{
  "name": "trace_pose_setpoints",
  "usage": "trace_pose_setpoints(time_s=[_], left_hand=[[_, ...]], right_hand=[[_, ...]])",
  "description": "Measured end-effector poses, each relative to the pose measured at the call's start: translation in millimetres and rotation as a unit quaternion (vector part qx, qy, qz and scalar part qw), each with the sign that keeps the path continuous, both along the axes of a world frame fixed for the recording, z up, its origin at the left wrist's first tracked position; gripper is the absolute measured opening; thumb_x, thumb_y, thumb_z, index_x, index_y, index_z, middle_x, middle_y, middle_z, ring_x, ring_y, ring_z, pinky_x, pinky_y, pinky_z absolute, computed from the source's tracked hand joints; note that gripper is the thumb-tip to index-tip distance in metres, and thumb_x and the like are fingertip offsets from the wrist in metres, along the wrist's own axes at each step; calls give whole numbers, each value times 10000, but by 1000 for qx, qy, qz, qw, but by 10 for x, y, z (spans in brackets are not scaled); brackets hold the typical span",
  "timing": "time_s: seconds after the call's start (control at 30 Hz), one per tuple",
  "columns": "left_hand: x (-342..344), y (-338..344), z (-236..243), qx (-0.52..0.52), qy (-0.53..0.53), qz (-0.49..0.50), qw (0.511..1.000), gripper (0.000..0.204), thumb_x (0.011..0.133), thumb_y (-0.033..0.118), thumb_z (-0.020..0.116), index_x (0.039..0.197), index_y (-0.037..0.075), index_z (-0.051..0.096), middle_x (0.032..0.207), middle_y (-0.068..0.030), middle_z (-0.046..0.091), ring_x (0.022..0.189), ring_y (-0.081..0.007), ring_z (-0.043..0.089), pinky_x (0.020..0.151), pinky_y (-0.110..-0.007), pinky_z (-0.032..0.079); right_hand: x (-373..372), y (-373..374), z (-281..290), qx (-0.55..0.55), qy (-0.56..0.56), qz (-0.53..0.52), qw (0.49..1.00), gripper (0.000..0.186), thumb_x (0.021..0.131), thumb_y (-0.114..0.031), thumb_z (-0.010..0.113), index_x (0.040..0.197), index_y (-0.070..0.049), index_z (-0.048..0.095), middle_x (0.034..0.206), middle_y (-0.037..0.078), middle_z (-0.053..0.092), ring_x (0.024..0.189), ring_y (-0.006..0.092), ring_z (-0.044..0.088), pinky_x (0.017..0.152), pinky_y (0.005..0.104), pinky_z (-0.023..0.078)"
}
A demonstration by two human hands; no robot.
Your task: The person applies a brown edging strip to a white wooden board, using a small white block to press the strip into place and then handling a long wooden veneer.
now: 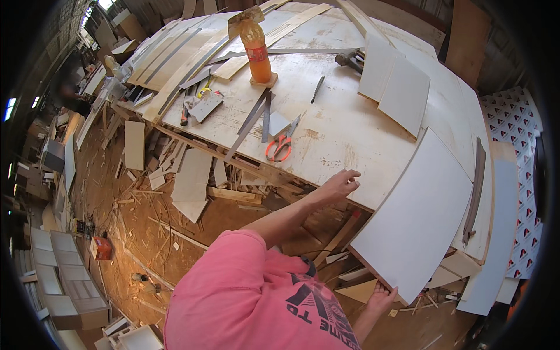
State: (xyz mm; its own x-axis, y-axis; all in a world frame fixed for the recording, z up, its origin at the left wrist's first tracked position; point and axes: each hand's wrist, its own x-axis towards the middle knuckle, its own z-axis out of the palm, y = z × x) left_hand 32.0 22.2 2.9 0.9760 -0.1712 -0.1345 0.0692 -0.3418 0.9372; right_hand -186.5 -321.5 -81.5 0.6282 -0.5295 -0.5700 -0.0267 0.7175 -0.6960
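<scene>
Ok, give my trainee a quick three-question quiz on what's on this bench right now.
1. Fill in: the orange bottle stands ____ on the workbench.
2. Which lies nearest the left hand? A) orange bottle B) red-handled scissors C) yellow-handled tool
3. True or false: the right hand grips the lower corner of the white panel.

Key: 1 upright; 2 B; 3 true.

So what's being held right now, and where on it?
A large white panel: the right hand grips its near bottom edge, and the left hand rests at its upper left edge on the workbench.
</scene>
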Motion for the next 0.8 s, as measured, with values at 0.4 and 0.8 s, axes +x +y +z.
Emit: trace_pose_setpoints(time_s=[0.4, 0.8], left_hand=[[-245, 3878, 46, 25, -159, 439, 884, 232, 919, 204, 549, 989, -5, 622, 753, -81, 620, 722, -139, 582, 675, -279, 466], [-542, 7613, -524, 435, 88, 564, 697, 347, 824, 270, 533, 1078, 49, 616, 1112, -195, 560, 1090, -365, 501, 945, -444, 409]], right_hand=[[-370, 819, -712, -172, 220, 1, 960, 574, 941, -430, 503, 1300, 3, 385, 1170, 188, 513, 1038, 251, 549, 892, 337, 477], [104, 3404, -460, -268, 261, 537, 756, 360, 928, -177, 521, 1213, 34, 456, 964, 114, 551, 747, 200, 577, 659, 314, 501]])
